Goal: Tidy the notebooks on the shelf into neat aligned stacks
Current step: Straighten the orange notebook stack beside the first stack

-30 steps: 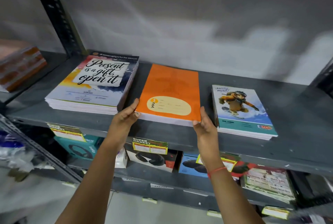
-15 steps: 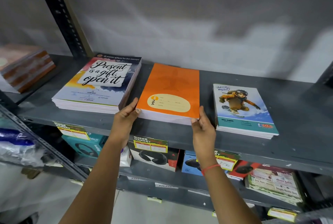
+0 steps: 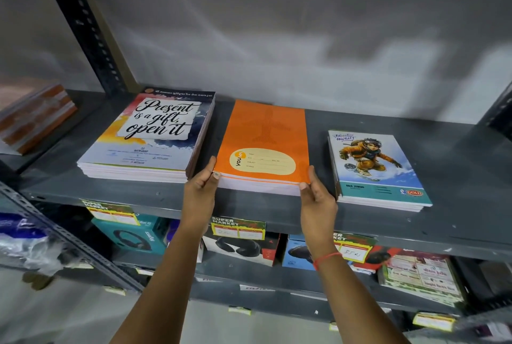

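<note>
Three notebook stacks lie on a grey metal shelf point(image 3: 457, 172). At the left is a stack with a "Present is a gift, open it" cover point(image 3: 149, 136). The orange-covered stack point(image 3: 263, 133) sits in the middle. At the right is a smaller stack with a snowboarder cover point(image 3: 374, 166). My left hand point(image 3: 201, 191) grips the orange stack's front left corner, thumb on top. Holding the front right corner is my right hand point(image 3: 317, 199). The stack rests flat, its edges nearly parallel to its neighbours.
A perforated upright post point(image 3: 80, 25) stands at the back left, with another book pile point(image 3: 33, 116) beyond it. Below the shelf sit boxed headphones point(image 3: 133, 235) and price tags point(image 3: 238, 227). The grey wall closes the back.
The orange stack has slid slightly back and squared up on the shelf, both hands staying on its front corners. The camera has moved a little closer.
</note>
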Available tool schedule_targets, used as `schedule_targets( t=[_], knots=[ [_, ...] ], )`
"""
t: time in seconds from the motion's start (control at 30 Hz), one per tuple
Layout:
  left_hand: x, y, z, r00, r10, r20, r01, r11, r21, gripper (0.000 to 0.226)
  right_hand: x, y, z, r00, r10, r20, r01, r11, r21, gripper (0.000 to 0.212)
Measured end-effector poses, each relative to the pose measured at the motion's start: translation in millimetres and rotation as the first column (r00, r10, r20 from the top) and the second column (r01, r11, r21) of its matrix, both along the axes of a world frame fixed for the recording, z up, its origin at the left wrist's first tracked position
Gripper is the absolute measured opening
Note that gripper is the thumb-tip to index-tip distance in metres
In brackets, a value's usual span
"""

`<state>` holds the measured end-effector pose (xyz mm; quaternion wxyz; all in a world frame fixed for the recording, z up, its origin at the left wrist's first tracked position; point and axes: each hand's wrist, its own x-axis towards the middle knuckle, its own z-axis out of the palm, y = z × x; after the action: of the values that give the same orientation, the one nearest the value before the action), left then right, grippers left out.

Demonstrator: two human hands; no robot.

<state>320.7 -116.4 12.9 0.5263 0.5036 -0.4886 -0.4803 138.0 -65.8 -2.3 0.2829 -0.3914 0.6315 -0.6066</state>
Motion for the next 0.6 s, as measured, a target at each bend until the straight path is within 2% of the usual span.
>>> schedule_targets(
  t=[0.2,0.3,0.6],
  knots=[
    [4.5,-3.2,-5.3,0.997,-0.059,0.057,0.059,0.998,-0.01,0.047,-1.8,0.8,1.1,0.999,0.033,-0.017,-0.033,0.999,0.014,0.048],
    [4.9,-3.7,-6.3,0.996,-0.041,0.075,0.042,0.999,-0.016,0.046,-1.4,-0.4,-0.9,0.999,-0.007,-0.036,0.007,1.0,0.01,0.047],
    [4.2,-3.3,-7.1,0.999,0.004,0.031,-0.004,1.0,0.02,0.042,1.5,-2.3,-1.5,0.999,-0.044,-0.018,0.044,0.999,0.011,0.044]
  ],
)
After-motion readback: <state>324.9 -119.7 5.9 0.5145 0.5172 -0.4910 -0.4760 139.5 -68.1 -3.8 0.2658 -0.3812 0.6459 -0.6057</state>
